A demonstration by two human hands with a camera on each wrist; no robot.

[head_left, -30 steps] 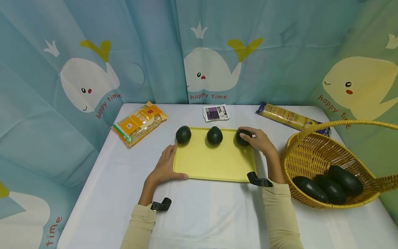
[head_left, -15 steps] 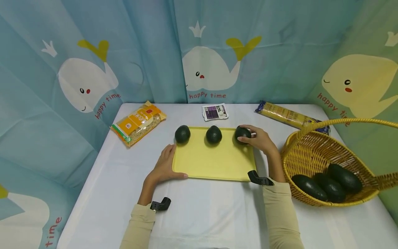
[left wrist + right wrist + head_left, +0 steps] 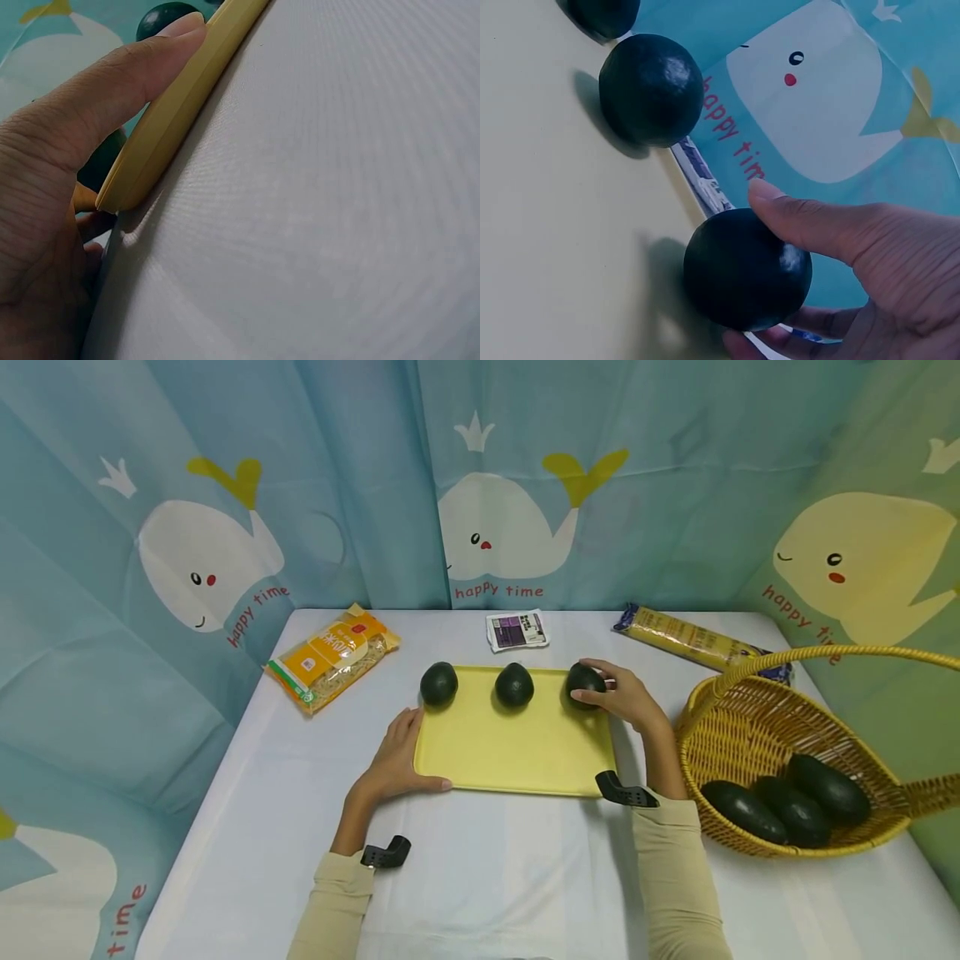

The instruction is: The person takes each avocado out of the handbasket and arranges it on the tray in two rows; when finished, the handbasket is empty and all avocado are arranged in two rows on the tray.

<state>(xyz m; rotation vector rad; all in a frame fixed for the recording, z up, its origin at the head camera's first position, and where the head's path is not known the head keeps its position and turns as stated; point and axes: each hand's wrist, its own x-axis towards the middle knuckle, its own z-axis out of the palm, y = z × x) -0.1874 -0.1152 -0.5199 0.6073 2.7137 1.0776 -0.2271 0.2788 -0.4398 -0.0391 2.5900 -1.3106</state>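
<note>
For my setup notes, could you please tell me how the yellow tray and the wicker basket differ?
The yellow tray is shallow and rectangular; the wicker basket is deep and rounded. The tray is smooth, the basket woven with an arched handle. The left hand rests against the tray; no hand touches the basket. Both carry dark green avocados.

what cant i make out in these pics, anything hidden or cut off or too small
Head view: fine print on the purple-and-white packet is too small to read.
Head view: the handle of the wicker basket is cut off by the right edge.
Head view: the right hand covers part of the rightmost tray avocado.
Left wrist view: the top edge cuts off the yellow tray.
</note>
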